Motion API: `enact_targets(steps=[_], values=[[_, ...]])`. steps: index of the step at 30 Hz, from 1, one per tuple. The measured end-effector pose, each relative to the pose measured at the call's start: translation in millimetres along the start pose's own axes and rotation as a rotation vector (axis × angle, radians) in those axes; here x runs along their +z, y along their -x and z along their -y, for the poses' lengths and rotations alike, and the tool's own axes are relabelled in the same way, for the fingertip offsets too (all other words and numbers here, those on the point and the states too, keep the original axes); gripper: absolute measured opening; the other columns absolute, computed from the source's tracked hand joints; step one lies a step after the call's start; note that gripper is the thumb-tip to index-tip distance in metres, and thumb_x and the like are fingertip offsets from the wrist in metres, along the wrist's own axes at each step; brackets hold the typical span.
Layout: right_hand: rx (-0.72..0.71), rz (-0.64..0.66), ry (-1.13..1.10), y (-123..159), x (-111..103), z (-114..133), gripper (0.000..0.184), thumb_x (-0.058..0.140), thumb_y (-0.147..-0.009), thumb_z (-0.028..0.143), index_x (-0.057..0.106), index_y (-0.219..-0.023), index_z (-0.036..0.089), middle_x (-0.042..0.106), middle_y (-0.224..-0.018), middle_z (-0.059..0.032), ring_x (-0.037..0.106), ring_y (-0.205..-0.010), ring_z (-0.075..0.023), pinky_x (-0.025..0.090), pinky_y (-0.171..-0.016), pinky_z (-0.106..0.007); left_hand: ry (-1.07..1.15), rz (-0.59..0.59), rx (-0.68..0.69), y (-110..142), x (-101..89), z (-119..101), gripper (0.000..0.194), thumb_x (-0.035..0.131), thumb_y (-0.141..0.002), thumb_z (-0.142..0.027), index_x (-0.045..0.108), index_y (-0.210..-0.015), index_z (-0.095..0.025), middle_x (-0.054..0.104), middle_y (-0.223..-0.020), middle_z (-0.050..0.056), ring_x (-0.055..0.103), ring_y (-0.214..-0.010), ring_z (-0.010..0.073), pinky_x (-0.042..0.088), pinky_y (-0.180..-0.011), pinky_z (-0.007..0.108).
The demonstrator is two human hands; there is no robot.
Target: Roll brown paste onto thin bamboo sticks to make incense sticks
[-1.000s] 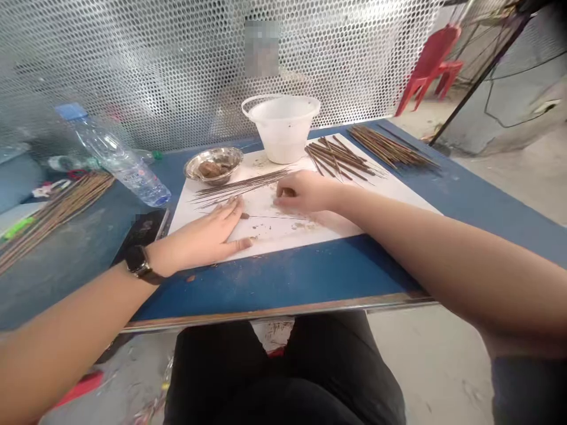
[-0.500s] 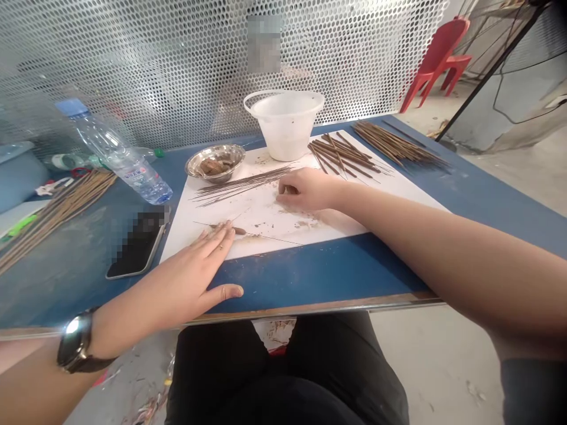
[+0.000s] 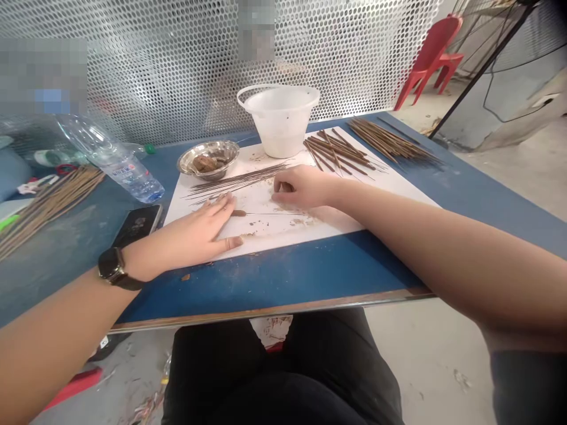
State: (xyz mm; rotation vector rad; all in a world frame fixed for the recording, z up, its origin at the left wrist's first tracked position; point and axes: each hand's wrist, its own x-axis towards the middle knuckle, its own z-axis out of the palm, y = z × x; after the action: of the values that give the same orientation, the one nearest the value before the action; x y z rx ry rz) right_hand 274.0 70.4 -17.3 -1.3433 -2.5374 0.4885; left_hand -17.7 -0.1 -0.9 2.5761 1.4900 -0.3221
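Note:
My left hand [image 3: 195, 233] lies flat with fingers stretched over a short roll of brown paste [image 3: 240, 213] on a thin stick. One end of the roll shows past the fingertips; the rest is under the hand. The stick runs right across the white paper [image 3: 336, 219]. My right hand [image 3: 305, 186] rests on the paper, its fingers curled towards the thumb; whatever they hold, if anything, is hidden. Just beyond it lie thin bare sticks [image 3: 241, 179]. Farther right, several sticks coated in brown paste [image 3: 343, 152] are piled on the paper.
A metal bowl [image 3: 182, 164] of brown lumps and a white bucket [image 3: 283, 124] stand at the back. A water bottle [image 3: 130, 171], phone [image 3: 135, 225] and stick bundle [image 3: 66, 192] are left. Another bundle [image 3: 390, 141] lies right. Perforated metal [image 3: 186, 77] borders the table.
My left hand has slid forward, away from me, over the paste roll, and the roll and its stick have moved with it. My right hand stays curled in about the same place.

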Motion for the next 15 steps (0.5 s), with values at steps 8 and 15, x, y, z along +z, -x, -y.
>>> enact_targets(steps=[8, 15], values=[[0.023, 0.025, 0.007, 2.6, -3.1, 4.9, 0.018, 0.066, -0.1, 0.037, 0.069, -0.098, 0.019, 0.073, -0.09, -0.0083, 0.06, -0.08, -0.0201, 0.038, -0.072, -0.032, -0.021, -0.086, 0.006, 50.6, 23.1, 2.3, 0.114, 0.036, -0.097, -0.09, 0.02, -0.178, -0.011, 0.026, -0.181, 0.016, 0.033, -0.164, 0.0448, 0.037, -0.131, 0.059], [0.009, 0.014, 0.026, 0.3, -0.4, 1.4, 0.019, 0.068, -0.099, 0.038, 0.068, -0.1, 0.02, 0.073, -0.091, -0.0083, 0.061, -0.081, -0.0213, 0.038, -0.072, -0.033, -0.014, -0.115, 0.053, 62.1, 26.5, 5.1, 0.108, 0.041, -0.099, -0.087, 0.024, -0.178, -0.015, 0.03, -0.18, 0.015, 0.035, -0.163, 0.0421, 0.039, -0.131, 0.056]])
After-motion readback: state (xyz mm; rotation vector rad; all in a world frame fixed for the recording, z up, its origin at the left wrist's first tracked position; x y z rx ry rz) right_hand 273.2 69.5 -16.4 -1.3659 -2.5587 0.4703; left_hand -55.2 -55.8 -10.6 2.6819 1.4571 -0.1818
